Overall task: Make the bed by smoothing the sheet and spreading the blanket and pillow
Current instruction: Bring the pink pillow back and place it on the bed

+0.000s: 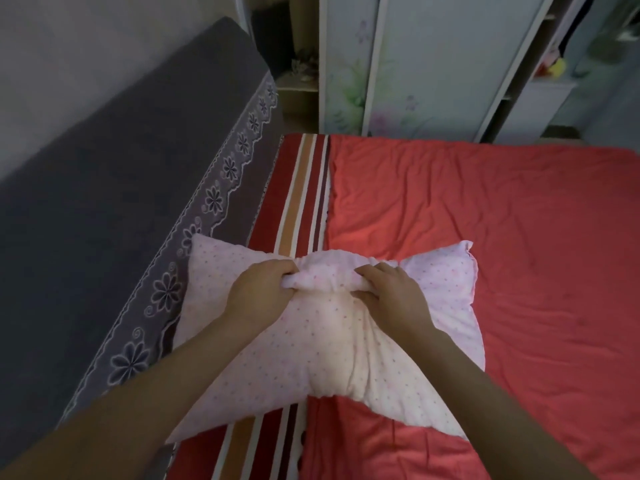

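The left hand (258, 291) and the right hand (391, 292) both clutch a bunched ridge of fabric at the middle of the far edge of a pale pink, dot-printed pillow (322, 344). The fingers curl into the cloth, so their tips are buried in the folds and cannot be seen. Both forearms cross the pillow and cover parts of its near half; its near edge puckers inward at the centre, while the four corners fan out flat. The pillow lies on the bed, its left part over a red, brown and white striped sheet (298, 202) and its right part over a wrinkled coral-red blanket (502, 220). At the left runs a dark grey padded surface (104, 161) edged with flowered lace trim (214, 195). Beyond the bed stands a white wardrobe with faint floral doors (433, 64); small objects on shelves beside it are too blurred to identify.
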`<action>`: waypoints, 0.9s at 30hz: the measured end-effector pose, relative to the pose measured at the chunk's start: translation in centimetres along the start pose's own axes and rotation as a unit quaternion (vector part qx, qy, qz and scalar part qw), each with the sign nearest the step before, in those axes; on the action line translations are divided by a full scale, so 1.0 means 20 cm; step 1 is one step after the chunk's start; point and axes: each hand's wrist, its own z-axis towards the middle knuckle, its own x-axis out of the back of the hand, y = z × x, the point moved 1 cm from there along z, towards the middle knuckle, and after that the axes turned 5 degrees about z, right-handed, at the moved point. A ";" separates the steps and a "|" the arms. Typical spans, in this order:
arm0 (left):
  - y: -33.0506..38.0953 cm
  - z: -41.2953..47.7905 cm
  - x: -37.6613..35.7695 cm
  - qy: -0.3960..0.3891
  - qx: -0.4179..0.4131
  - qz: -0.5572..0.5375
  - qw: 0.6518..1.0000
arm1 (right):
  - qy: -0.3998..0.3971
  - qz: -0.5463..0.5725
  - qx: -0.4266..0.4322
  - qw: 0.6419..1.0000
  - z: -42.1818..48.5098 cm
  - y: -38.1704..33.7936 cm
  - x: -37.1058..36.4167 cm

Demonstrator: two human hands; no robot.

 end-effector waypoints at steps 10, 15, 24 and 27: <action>-0.24 0.18 -0.34 -0.066 -0.016 -0.016 0.998 | -0.011 -0.029 -0.056 0.998 0.05 0.13 -0.34; -0.36 0.26 -0.62 -0.092 0.024 -0.015 0.995 | -0.021 -0.058 -0.050 0.997 0.08 0.27 -0.62; -0.63 0.35 -1.16 -0.127 0.046 -0.028 0.990 | -0.052 -0.060 -0.069 0.994 0.11 0.57 -1.19; -0.70 0.41 -1.30 -0.114 0.060 -0.035 0.991 | -0.046 -0.063 -0.069 0.995 0.14 0.64 -1.33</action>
